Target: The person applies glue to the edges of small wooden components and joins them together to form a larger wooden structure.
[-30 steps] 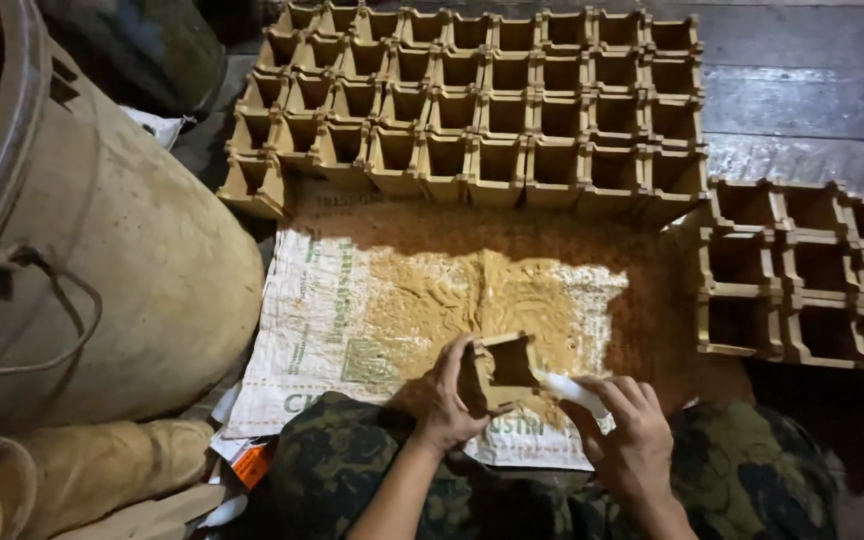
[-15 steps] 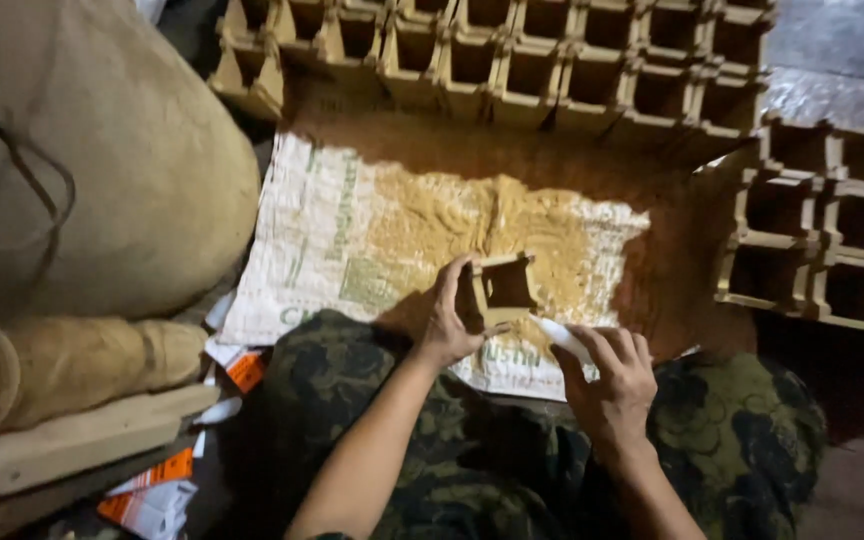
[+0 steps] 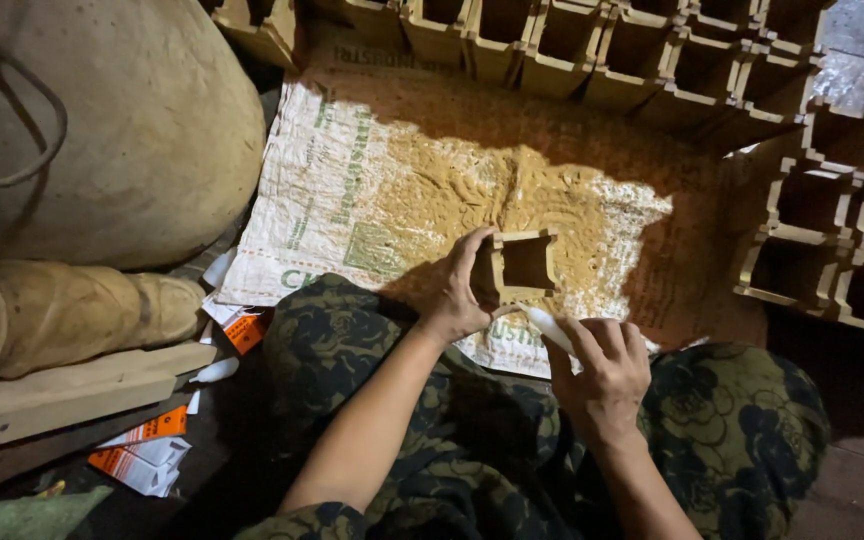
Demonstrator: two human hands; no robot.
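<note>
My left hand [image 3: 458, 290] grips a small open square box [image 3: 524, 266] of tan wood or clay by its left wall, holding it just above a white woven sack [image 3: 352, 190] spread on the floor. My right hand [image 3: 602, 368] holds a white tube-like tool [image 3: 545, 322] whose tip touches the box's lower edge. Yellow-brown sawdust or powder [image 3: 472, 195] covers the middle of the sack. My legs in camouflage trousers [image 3: 732, 430] lie under both arms.
Rows of finished square boxes [image 3: 592, 50] stand along the top, and more boxes [image 3: 842, 240] stand at the right. A big tan sack [image 3: 122, 130] bulges at the left, with a rolled bundle [image 3: 62, 310], a wooden plank [image 3: 72, 390] and orange-white cartons [image 3: 147, 450] below it.
The camera has tilted down and moved closer, so the box rows slid toward the top edge. Both hands keep the box and the white tool in about the same pose.
</note>
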